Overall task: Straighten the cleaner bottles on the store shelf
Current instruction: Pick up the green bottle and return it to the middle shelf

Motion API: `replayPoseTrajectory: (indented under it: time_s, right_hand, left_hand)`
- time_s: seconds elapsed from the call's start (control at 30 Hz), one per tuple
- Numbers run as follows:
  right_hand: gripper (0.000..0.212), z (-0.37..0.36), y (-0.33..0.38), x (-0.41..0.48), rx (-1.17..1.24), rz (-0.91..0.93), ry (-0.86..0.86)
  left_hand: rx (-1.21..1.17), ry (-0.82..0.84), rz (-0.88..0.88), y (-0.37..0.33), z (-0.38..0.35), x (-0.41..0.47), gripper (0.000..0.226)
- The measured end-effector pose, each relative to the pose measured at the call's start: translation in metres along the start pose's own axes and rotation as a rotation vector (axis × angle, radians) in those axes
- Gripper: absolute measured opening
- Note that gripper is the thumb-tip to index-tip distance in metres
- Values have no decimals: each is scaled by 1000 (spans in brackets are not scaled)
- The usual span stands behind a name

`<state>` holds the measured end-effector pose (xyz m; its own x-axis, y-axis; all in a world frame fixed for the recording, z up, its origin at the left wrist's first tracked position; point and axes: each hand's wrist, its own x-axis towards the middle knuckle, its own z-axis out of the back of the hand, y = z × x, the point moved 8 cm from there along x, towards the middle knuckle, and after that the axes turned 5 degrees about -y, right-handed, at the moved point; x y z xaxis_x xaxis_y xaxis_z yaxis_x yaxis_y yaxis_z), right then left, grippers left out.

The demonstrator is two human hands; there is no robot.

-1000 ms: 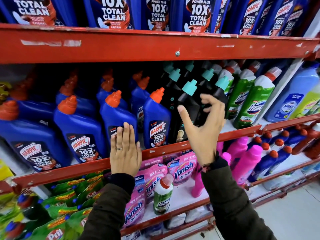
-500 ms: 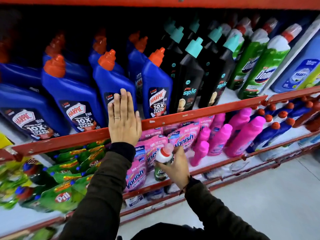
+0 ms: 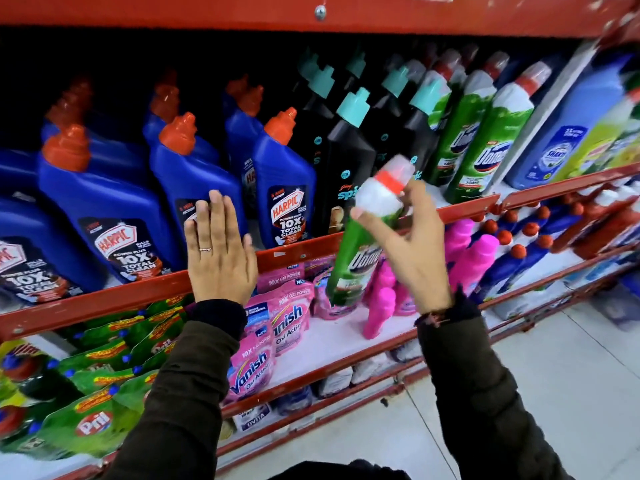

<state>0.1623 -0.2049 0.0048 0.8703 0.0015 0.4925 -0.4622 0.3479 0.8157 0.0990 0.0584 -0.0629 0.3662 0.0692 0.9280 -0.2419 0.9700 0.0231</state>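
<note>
My right hand (image 3: pixel 412 251) grips a green Domex bottle (image 3: pixel 356 261) by its white neck, holding it tilted in the air in front of the red shelf rail (image 3: pixel 298 252). My left hand (image 3: pixel 220 258) lies flat, fingers together, against the rail and the front of a blue Harpic bottle (image 3: pixel 194 178). On that shelf stand rows of blue Harpic bottles (image 3: pixel 104 202) with orange caps, black Spic bottles (image 3: pixel 349 161) with teal caps, and green Domex bottles (image 3: pixel 485 147) to the right.
On the lower shelf lie pink Vanish pouches (image 3: pixel 277 317), pink bottles (image 3: pixel 474 251), green Pril pouches (image 3: pixel 93 410) and small blue bottles (image 3: pixel 519 258). A light blue bottle (image 3: pixel 561 133) stands at far right. Grey floor tiles (image 3: pixel 554 393) lie below right.
My right hand dropped from the black bottles to the lower shelf, took the green Domex bottle and lifted it up to the rail. The left hand stayed on the rail.
</note>
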Motion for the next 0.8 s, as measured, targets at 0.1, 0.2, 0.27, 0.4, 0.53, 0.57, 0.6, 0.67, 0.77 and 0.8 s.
replayPoseTrajectory:
  time_s: [0.1,0.2,0.27,0.4,0.53,0.57,0.6,0.67,0.77,0.8]
  right_hand:
    - [56,41,26,32,-50,54,-108]
    - [62,78,44,53,-208,130,-247]
    - [64,97,50,64,-311,154,-325]
    - [65,118,43,85,-334,158,-414]
    - [62,116,19,110,-226,165,-418]
    - [60,113,11,116,-213,165,-405]
    - [57,110,3,123,-211,169,-394]
    - [56,103,-9,131,-213,158,-371]
    - [67,93,-24,136,-186,105,-361]
    - [70,89,-26,137,-171,99,-363]
  left_hand:
    - [-11,-9,-1,1,0,-1,76]
    - [-11,-33,-5,1,0,-1,73]
    - [-15,-49,-6,1,0,-1,72]
    - [-23,-70,-10,1,1,0,73]
    - [-10,-70,-12,1,0,0,73]
    - [-6,-70,-11,1,0,0,73]
    - [-1,-70,-12,2,0,0,73]
    - [5,-69,-17,1,0,0,73]
    - [11,-67,-22,0,0,0,74]
    - [15,-68,-20,1,0,0,74]
